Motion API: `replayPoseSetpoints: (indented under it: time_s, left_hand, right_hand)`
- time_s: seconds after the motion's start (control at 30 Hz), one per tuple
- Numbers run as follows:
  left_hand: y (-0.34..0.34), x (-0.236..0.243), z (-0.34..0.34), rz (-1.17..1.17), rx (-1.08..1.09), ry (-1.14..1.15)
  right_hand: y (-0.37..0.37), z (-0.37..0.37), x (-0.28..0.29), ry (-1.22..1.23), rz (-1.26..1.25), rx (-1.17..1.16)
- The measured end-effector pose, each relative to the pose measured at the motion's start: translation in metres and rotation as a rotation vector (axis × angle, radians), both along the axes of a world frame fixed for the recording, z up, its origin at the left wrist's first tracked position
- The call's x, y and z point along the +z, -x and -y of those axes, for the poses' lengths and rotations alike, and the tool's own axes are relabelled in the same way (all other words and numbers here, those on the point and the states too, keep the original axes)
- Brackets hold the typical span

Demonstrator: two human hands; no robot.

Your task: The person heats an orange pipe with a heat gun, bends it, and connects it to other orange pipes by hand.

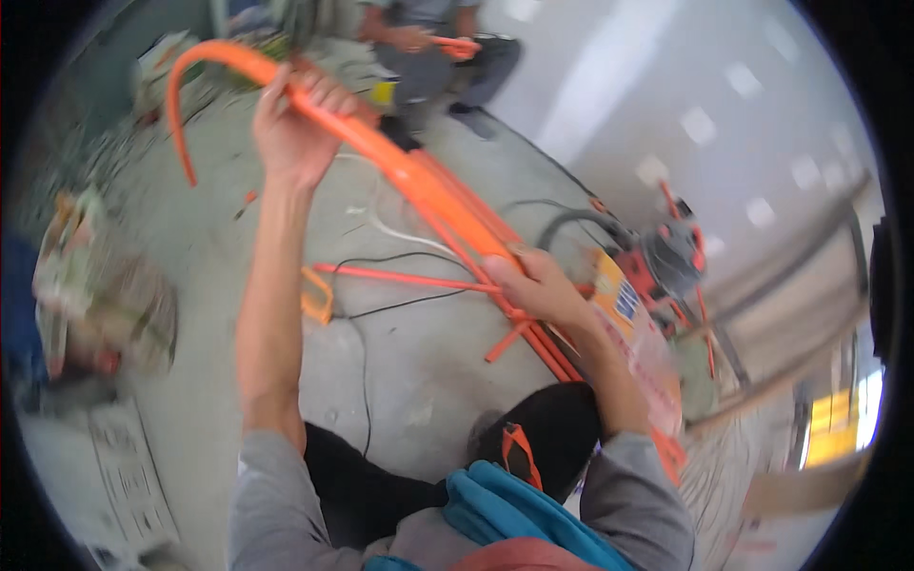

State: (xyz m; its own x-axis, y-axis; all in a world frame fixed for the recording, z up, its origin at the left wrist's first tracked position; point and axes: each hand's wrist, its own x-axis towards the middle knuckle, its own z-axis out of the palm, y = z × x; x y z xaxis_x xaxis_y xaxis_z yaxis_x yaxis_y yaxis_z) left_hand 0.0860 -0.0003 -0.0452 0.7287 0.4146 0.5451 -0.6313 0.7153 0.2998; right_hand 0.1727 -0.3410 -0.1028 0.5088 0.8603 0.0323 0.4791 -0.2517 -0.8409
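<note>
A long orange conduit pipe [409, 176] slants across the middle of the head view, from the upper left toward my lap at lower right. Its far end curves over into a hook that points down. My left hand [305, 119] is wrapped round it just past the bend, fingers over the top. Lower on the same pipe, my right hand [538, 285] grips it with the thumb along its near side; the other fingers are partly hidden. More straight orange pipes [547, 352] run under and beside my right hand. One thin orange pipe [400, 276] lies across the floor to its left.
Another person [419, 57] sits at the back holding something orange. A saw with a yellow-orange handle [316, 297] and a black cable lie on the floor. Filled sacks [105, 285] and a white box [114, 466] stand left. At right are a red-and-black machine [666, 257] and a printed bag [633, 328].
</note>
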Motion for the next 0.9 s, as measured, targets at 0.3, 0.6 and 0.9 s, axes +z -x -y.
replayPoseSetpoints:
  time_s: [0.3,0.6,0.9]
  left_hand:
    - [0.028,-0.033,-0.055,0.239,-0.340,0.131]
    - [0.009,-0.039,-0.042,-0.160,0.020,0.164]
    - [-0.007,-0.039,-0.026,-0.371,0.129,0.303]
  right_hand:
    - [0.017,-0.006,0.002,0.260,-0.401,0.004]
    - [0.024,-0.005,-0.019,0.150,0.375,-0.087]
    - [0.024,-0.004,-0.031,0.147,0.762,-0.194]
